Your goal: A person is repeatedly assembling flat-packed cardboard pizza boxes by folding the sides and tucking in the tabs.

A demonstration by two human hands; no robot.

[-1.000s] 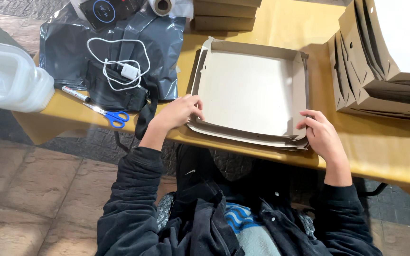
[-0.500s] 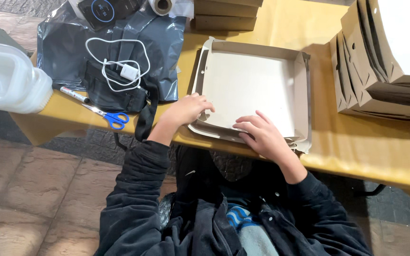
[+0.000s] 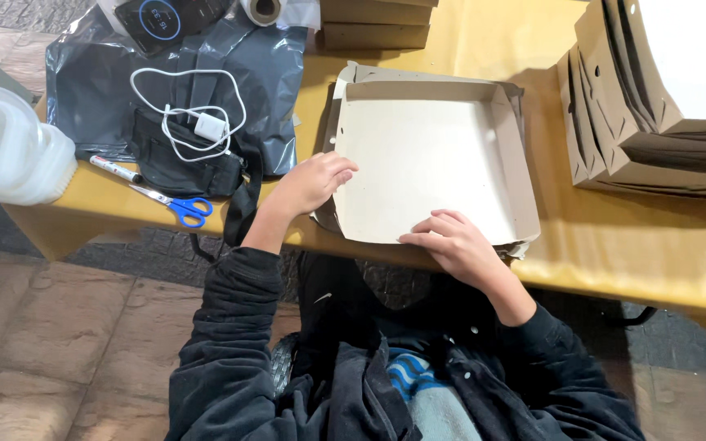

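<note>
a shallow cardboard box tray (image 3: 431, 159), pale inside with low brown walls folded up on its far and right sides, lies flat on the yellow table (image 3: 614, 237), close to the near edge and about the middle of the scene. it seems to sit on one or more flat cardboard sheets of the same kind, though only slivers of them show at the edges.

the left hand (image 3: 312, 181) rests on the tray's left side, fingers curled over the edge there and touching the cardboard, closed loosely on the rim rather than spread. the right hand (image 3: 451, 241) lies palm down on the near edge of the tray, fingers fairly flat and pressing on the card, gripping nothing that can be seen.

just left of the tray, a dark grey plastic bag (image 3: 108, 90) is spread over the table, with a black pouch (image 3: 181, 155) on it and a white charger with its coiled cable (image 3: 206, 126) on top. near the table's near left edge lie blue-handled scissors (image 3: 185, 208) and a marker pen (image 3: 114, 169). further left stands a translucent white plastic container (image 3: 6, 151). at the far edge are a phone (image 3: 161, 16), a roll of tape (image 3: 261, 10) and a low pile of folded brown boxes (image 3: 377, 24). to the right, well apart from the tray, leans a stack of flat cardboard blanks (image 3: 639, 122).
</note>
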